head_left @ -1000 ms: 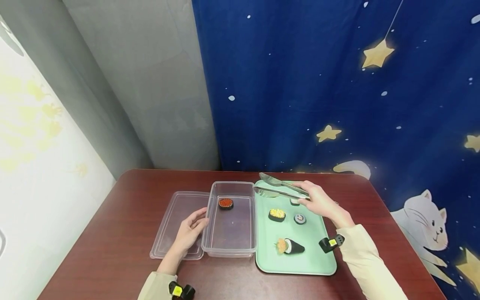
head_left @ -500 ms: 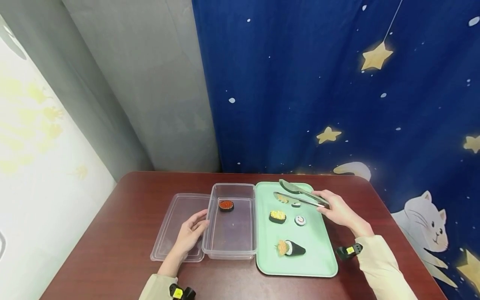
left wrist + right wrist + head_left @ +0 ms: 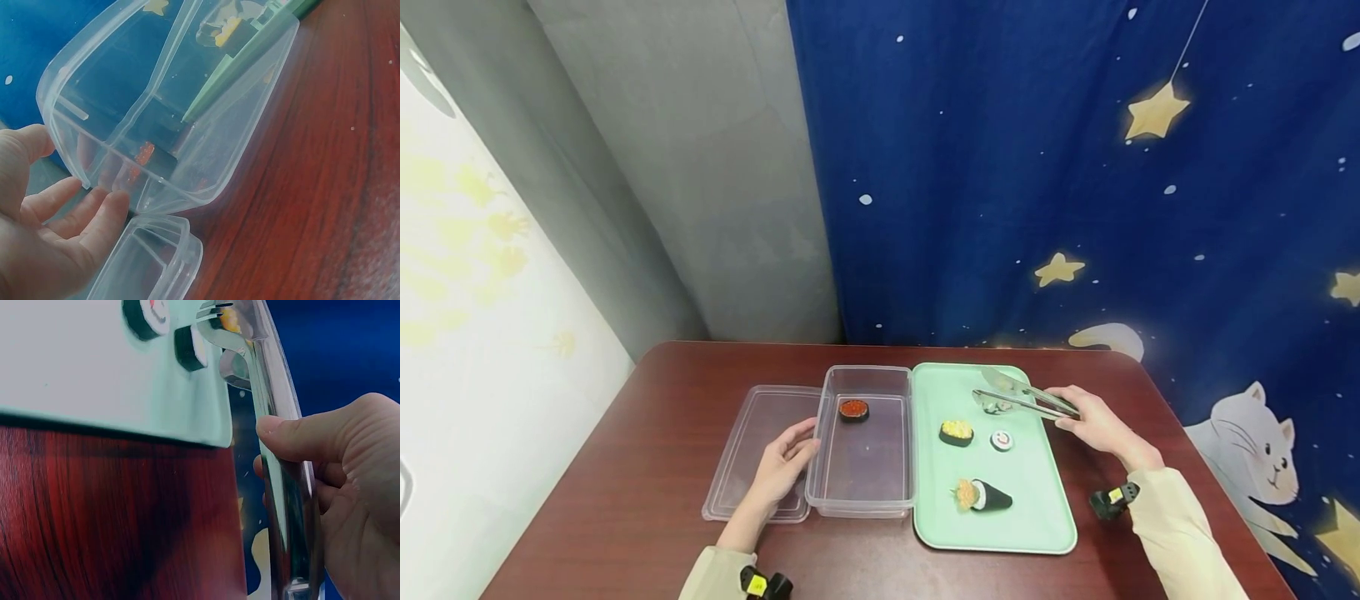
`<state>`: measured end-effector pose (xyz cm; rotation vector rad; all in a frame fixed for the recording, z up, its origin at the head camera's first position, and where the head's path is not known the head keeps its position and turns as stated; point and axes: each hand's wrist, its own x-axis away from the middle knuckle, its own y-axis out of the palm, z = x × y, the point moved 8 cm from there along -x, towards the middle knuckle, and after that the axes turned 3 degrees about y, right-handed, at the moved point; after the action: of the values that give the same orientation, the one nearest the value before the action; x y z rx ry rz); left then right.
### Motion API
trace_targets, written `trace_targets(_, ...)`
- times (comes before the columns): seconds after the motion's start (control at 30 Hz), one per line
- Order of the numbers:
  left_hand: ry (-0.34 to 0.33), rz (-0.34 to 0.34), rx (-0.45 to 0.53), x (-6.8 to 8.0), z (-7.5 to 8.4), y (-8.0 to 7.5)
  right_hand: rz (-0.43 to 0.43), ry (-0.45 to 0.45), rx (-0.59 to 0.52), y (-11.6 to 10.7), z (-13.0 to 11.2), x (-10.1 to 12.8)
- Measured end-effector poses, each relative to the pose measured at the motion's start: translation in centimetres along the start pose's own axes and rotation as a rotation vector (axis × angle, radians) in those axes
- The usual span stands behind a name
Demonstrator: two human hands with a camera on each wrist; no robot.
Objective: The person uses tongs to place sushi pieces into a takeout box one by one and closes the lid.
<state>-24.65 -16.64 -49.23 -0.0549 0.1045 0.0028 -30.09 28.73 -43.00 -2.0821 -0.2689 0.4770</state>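
My right hand (image 3: 1093, 421) (image 3: 331, 469) grips metal tongs (image 3: 1018, 396) (image 3: 269, 425) over the far end of a green tray (image 3: 1033, 508). Their tips sit around a small sushi roll (image 3: 996, 407) (image 3: 190, 347), and the jaws stand slightly apart. On the tray lie a corn-topped sushi (image 3: 956, 432), a round roll (image 3: 1000, 440) and a cone roll (image 3: 982, 495). My left hand (image 3: 778, 467) (image 3: 56, 237) rests with relaxed fingers against the left wall of a clear plastic box (image 3: 861, 500) (image 3: 187, 125). Inside it sits a red roe sushi (image 3: 853, 410) (image 3: 144, 153).
A clear lid (image 3: 752, 450) (image 3: 150, 262) lies flat to the left of the box. Everything stands on a dark red wooden table (image 3: 625, 517). A blue star-patterned curtain (image 3: 1075, 167) hangs behind, and a grey wall (image 3: 700, 167) stands at the left.
My right hand has drawn the tongs rightward from over the box's edge to the tray's far end, lowering their tips around the small roll. The left hand has stayed put.
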Motion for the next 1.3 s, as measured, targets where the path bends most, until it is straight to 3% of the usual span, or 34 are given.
trace_targets(0.4,-0.025,-0.004,0.017,0.0,0.0,0.2,-0.075,0.07,-0.035,1.1,1.7,-0.2)
trace_targets(1.3,-0.018,-0.007,0.017,0.0,0.0,0.2,-0.017,0.063,-0.045,0.2,0.7,-0.6)
